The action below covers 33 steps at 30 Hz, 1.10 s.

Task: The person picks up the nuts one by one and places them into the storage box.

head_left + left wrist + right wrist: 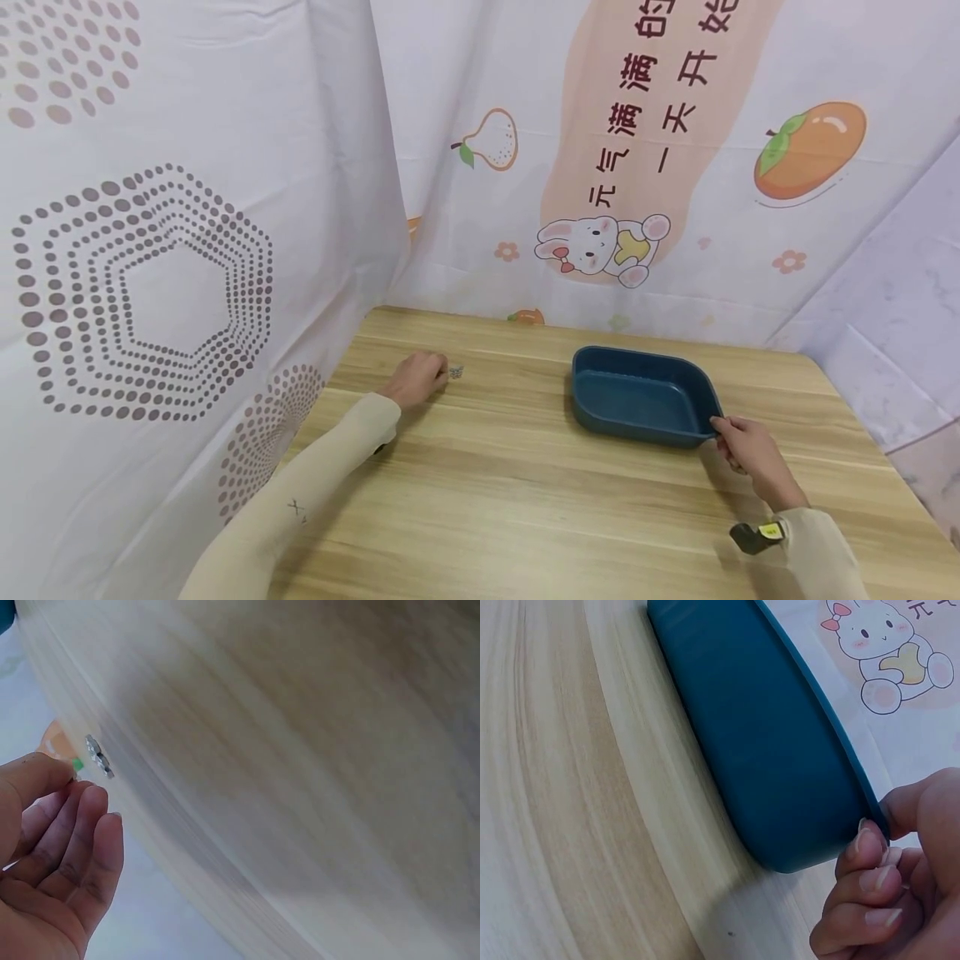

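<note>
My right hand (750, 454) pinches the rim at the near right corner of a dark blue, rounded rectangular tray (637, 432). In the right wrist view the thumb lies on one side of the tray wall (772, 750) and curled fingers on the other. The tray stands upright on the table, its visible inside bare. At the left, my left hand (418, 379) is held beside a small cluster of silvery metal pieces, like nuts (456, 372). Its thumb and index fingertip meet around a tiny pale bit (75, 777), mostly hidden. The cluster (98, 756) lies just beyond those fingertips.
The wood-grain table (525, 517) spreads under both arms. A white printed curtain (480, 225) hangs along its back edge, and another dotted curtain (180, 300) closes off the left side. A dark strap with a yellow label (768, 532) sits at the right wrist.
</note>
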Each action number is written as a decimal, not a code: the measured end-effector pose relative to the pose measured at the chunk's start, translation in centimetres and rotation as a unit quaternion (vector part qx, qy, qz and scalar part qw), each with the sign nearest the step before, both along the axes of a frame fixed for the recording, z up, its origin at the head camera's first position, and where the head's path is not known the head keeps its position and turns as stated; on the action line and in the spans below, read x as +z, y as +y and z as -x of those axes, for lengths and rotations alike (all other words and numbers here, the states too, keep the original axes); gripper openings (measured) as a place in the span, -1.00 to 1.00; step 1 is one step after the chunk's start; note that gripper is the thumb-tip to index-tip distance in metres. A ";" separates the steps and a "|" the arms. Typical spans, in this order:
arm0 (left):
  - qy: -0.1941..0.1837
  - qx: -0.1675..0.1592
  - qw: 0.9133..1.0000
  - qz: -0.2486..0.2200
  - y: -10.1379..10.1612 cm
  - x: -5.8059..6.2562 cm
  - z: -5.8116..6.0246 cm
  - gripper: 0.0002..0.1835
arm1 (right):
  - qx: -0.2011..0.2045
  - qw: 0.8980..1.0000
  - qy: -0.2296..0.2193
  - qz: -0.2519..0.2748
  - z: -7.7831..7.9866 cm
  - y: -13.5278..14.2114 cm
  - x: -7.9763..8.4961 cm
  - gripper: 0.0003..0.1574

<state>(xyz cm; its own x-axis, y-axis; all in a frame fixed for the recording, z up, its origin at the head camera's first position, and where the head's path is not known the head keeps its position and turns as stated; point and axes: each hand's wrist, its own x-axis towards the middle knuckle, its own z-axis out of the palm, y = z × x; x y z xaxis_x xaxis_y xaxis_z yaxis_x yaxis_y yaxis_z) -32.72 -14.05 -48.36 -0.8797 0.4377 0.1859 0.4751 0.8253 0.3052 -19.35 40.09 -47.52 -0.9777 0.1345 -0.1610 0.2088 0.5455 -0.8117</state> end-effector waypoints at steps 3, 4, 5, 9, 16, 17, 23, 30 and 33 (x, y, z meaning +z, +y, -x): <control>0.004 -0.006 1.000 -0.003 0.2 0.2 0.0 -0.79 | 0.002 1.000 0.002 0.001 0.0 0.0 0.0 -0.39; 0.005 -0.009 1.000 -0.004 0.3 0.3 0.0 -0.79 | 0.002 1.000 0.001 0.002 0.1 0.0 0.0 -0.39; 0.006 -0.011 1.000 -0.007 0.4 0.3 -0.1 -0.80 | 0.003 1.000 0.001 0.003 0.1 0.0 0.0 -0.39; 0.009 -0.020 1.000 -0.014 0.6 0.4 -0.1 -0.82 | 0.002 1.000 -0.001 0.011 0.0 -0.1 -0.1 -0.40; 0.007 -0.028 0.999 -0.028 0.9 0.4 -0.1 -0.85 | 0.001 1.000 -0.003 0.011 0.0 -0.1 -0.2 -0.38; 0.007 -0.030 0.999 -0.031 1.0 0.4 -0.1 -0.84 | 0.000 1.000 -0.003 0.012 0.0 0.0 -0.2 -0.37; 0.005 -0.036 0.998 -0.045 1.6 0.8 -0.5 -0.86 | -0.001 1.000 0.001 0.016 0.0 0.0 -0.2 -0.37; 0.009 -0.038 0.998 -0.041 2.3 0.9 -0.7 -0.89 | -0.005 1.000 0.000 0.021 -0.1 0.0 -0.2 -0.37; 0.014 -0.043 0.998 -0.038 2.4 0.8 -0.7 -0.90 | -0.008 1.000 0.000 0.024 -0.2 -0.1 -0.2 -0.38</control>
